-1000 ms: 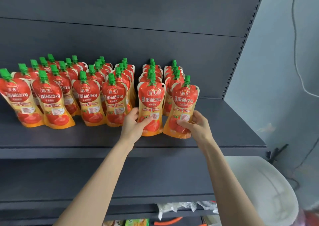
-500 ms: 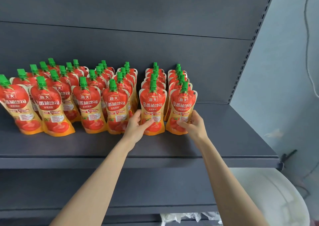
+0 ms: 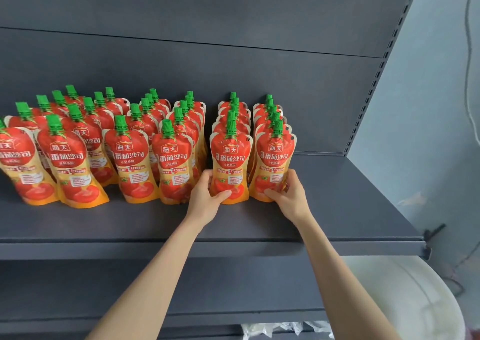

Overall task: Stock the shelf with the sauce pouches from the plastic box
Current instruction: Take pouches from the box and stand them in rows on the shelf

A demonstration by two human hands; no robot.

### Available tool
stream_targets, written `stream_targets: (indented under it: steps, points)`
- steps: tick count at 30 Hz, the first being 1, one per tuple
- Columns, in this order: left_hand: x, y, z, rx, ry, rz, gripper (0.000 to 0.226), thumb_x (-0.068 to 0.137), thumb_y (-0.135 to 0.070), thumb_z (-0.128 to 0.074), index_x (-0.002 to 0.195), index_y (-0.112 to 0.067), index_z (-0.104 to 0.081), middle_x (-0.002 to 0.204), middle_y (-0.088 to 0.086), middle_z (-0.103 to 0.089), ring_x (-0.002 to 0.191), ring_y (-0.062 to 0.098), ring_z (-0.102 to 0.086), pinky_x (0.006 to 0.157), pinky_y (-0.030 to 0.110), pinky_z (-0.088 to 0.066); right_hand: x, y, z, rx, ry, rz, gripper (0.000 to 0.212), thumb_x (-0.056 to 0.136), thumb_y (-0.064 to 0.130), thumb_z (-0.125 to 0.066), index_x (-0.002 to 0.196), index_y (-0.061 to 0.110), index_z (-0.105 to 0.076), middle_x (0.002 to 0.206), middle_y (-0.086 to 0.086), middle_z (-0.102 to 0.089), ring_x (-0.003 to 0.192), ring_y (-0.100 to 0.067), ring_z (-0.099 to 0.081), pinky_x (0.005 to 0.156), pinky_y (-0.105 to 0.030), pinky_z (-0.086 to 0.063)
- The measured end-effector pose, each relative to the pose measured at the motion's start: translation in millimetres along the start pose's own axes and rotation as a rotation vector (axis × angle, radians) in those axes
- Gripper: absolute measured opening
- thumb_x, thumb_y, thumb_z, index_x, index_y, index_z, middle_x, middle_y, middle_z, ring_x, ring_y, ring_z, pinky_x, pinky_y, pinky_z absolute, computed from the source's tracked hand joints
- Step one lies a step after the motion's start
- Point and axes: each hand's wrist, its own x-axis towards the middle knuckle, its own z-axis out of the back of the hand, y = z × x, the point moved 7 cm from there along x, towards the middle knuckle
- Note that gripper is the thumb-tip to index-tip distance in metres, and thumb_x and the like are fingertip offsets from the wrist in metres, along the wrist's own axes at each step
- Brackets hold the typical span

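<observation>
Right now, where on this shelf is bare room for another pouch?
Bare shelf right of the pouch row at the right hand, out to the slotted upright, and along the front edge. Left of the left hand, pouches stand packed.

- Bare left hand [image 3: 205, 199], uncovered from fingertips to wrist; smooth back with faint knuckle ridges near the finger bases.
- Bare left forearm [image 3: 155, 274] behind that hand: slim at the wrist, broadening steadily away from it as far as the lower picture edge; softly shaded along one edge.
- Bare right hand [image 3: 291, 197], uncovered in the same way; smooth back, slender fingers, rounded thumb tip.
- Bare right forearm [image 3: 337, 274] behind that hand: narrow at the wrist, widening away from it down to the lower picture edge; even, smooth surface.
- Nails on both hands too small to judge.
</observation>
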Motion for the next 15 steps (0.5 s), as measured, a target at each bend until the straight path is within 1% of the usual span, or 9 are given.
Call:
stream_targets:
  steps: [2,3,5,7,10,12,15]
  points:
    - [0.2,-0.2,-0.1,0.005,-0.006,0.005,0.045,0.081,-0.018,-0.071,0.117,-0.022,-0.045,0.118,-0.004,-0.058,0.107,0.011,-0.055,0.091,0.032,-0.047,0.9,0.3,0.4,-0.002,0.026,0.006,0.041,0.078,0.003,-0.072,0.108,0.016,-0.047,0.108,0.000,-0.061,0.099,-0.015,-0.060,0.077,-0.017,-0.049]
    - [0.3,-0.3,0.0,0.011,-0.010,0.007,0.046,0.081,-0.019,-0.071,0.118,-0.022,-0.045,0.119,-0.004,-0.057,0.107,0.011,-0.055,0.092,0.033,-0.047,1.7,0.4,0.8,0.003,0.038,0.007,0.040,0.078,0.002,-0.072,0.107,0.016,-0.047,0.108,0.000,-0.061,0.099,-0.016,-0.061,0.075,-0.016,-0.049]
    - [-0.1,-0.7,0.0,0.024,-0.018,0.009,0.046,0.081,-0.019,-0.071,0.118,-0.023,-0.044,0.118,-0.005,-0.056,0.107,0.010,-0.053,0.092,0.033,-0.046,2.5,-0.2,1.5,0.013,0.059,0.009,0.039,0.079,0.001,-0.071,0.107,0.015,-0.048,0.109,-0.002,-0.062,0.101,-0.018,-0.061,0.077,-0.018,-0.049]
    - [-0.1,-1.4,-0.3,0.038,-0.021,0.010,0.047,0.082,-0.020,-0.070,0.120,-0.021,-0.043,0.121,-0.004,-0.056,0.109,0.010,-0.052,0.093,0.034,-0.046,2.6,-1.0,1.2,0.027,0.081,0.008,0.039,0.080,0.000,-0.069,0.109,0.014,-0.048,0.112,-0.004,-0.062,0.104,-0.019,-0.061,0.081,-0.022,-0.050]
    - [0.4,-1.6,-1.1,0.053,-0.017,0.016,0.051,0.083,-0.019,-0.069,0.125,-0.018,-0.042,0.127,0.001,-0.055,0.115,0.014,-0.052,0.097,0.038,-0.045,2.8,-2.1,0.9,0.038,0.113,-0.001,0.040,0.082,0.000,-0.068,0.114,0.012,-0.047,0.118,-0.008,-0.061,0.107,-0.020,-0.060,0.088,-0.030,-0.050]
    - [0.7,-1.7,-1.8,0.065,-0.010,0.019,0.052,0.083,-0.018,-0.068,0.127,-0.018,-0.041,0.129,0.002,-0.054,0.116,0.015,-0.051,0.097,0.036,-0.044,3.2,-2.6,1.1,0.037,0.125,-0.007,0.041,0.082,0.001,-0.067,0.117,0.010,-0.046,0.119,-0.008,-0.060,0.107,-0.020,-0.059,0.090,-0.031,-0.049]
    - [1.4,-1.2,-2.4,0.079,-0.003,0.025,0.052,0.084,-0.019,-0.067,0.128,-0.018,-0.040,0.130,0.002,-0.053,0.114,0.012,-0.050,0.094,0.032,-0.043,3.3,-2.7,0.2,0.037,0.133,-0.016,0.041,0.084,0.002,-0.066,0.117,0.011,-0.045,0.119,-0.006,-0.059,0.108,-0.018,-0.058,0.089,-0.029,-0.048]
